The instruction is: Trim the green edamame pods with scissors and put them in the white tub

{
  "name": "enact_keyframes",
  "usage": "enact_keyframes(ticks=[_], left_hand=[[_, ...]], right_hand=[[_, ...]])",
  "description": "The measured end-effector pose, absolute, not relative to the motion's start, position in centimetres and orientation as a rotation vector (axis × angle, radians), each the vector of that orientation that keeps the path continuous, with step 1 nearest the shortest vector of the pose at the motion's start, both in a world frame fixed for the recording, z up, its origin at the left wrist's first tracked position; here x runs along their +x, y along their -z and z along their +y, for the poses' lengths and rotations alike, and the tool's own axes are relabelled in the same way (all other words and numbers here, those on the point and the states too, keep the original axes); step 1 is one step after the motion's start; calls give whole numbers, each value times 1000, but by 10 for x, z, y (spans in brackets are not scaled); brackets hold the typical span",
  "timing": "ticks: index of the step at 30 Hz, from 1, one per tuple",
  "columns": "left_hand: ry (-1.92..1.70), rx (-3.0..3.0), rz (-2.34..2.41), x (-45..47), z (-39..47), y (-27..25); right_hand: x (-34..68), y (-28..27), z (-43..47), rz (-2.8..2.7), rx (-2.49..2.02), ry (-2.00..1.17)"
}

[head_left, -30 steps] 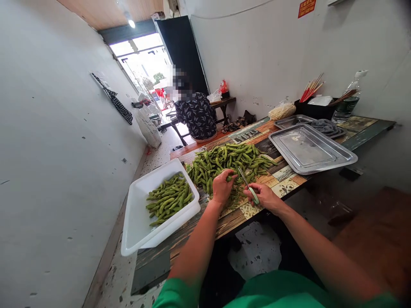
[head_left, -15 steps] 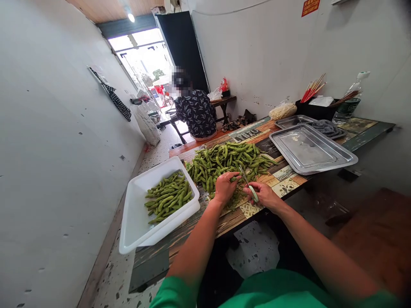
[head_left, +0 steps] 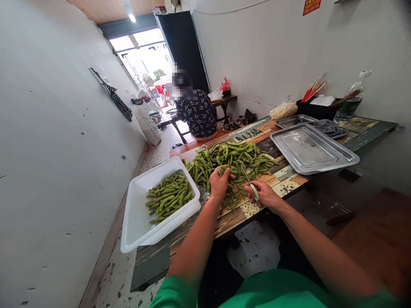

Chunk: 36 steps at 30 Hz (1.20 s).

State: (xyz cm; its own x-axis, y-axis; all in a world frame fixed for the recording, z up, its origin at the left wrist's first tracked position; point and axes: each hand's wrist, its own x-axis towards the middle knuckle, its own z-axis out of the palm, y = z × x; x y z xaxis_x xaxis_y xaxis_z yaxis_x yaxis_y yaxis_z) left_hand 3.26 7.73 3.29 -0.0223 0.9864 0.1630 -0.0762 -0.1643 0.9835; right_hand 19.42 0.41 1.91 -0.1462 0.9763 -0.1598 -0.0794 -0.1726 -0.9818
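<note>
My left hand (head_left: 220, 180) is closed around a green soybean pod (head_left: 221, 171) at the near edge of a large heap of pods (head_left: 224, 156). In my right hand (head_left: 263, 194) is a pair of scissors (head_left: 254, 191) with pale green handles, its blades pointing up and away toward the heap. The blades are apart from my left hand. Small green trimmings (head_left: 233, 199) lie on the table between and below my hands. Left of the heap, a white plastic tub (head_left: 133, 214) holds more pods (head_left: 170, 196) and stands tilted in view at the table's edge.
On the patterned table (head_left: 205, 222), a metal tray (head_left: 316, 149) lies to the right. Behind it are a smaller tray with a dark cloth (head_left: 326, 127), a black box of skewers (head_left: 313, 109) and a plastic bottle (head_left: 351, 100). A person (head_left: 196, 113) sits at a farther table.
My left hand has moved left and slightly up, away from the scissors, with a pod in its fingers. My right hand has stayed nearly in place with the scissors.
</note>
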Motion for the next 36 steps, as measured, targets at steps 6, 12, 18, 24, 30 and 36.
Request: enact_keyframes(ticks=[6,12,18,24,30,36], left_hand=[[-1448,940,951,39,76,-37],[-1253,1060,878,41,68,-41],[-1182,1078,866,40,67,-39],[-1300,961,946,37,74,-39],[-1559,1073,1105,24,83,-36],[-1151,2091,1736,16,79,-35]], right_hand=[[196,-29,2,-1192,-1216,-1547],[193,-28,3,-1183,-1224,-1528],[194,-25,3,-1167,-1192,-1516],[192,-26,1,-1128,-1224,-1421],[199,-19,5,-1053,-1143,-1479],[199,-18,5,-1045,-1143,-1487]])
